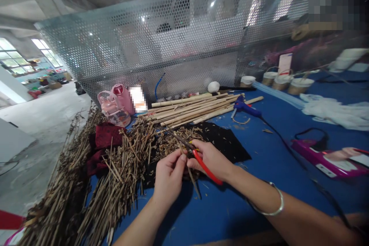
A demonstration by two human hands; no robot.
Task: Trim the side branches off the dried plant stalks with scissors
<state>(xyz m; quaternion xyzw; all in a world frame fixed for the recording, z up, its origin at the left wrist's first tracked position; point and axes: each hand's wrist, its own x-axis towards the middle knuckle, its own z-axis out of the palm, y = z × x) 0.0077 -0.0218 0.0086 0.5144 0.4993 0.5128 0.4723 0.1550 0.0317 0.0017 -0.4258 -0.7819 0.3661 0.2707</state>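
My left hand (pixel 170 175) is closed, thumb and fingertips pinching a thin dried stem (pixel 195 184) that slants down toward me. My right hand (pixel 213 157) is wrapped round red-handled cutters (pixel 205 166), whose dark metal jaws lie just above the left fingertips. Whether the jaws touch the stem is hard to make out. Below and beyond both hands, a black sheet (pixel 230 142) carries a heap of dried plant bits (pixel 178 138). Bundles of dried stalks (pixel 123 165) lie left of my left hand.
Pale wooden sticks (pixel 198 109) lie across the blue table (pixel 230 203), behind the heap. A blue glue gun (pixel 248 108) trails its cord toward the right. Farther right are a purple device (pixel 331 158), white plastic (pixel 337 111) and small pots (pixel 284 82). A perforated metal panel (pixel 173 46) stands behind.
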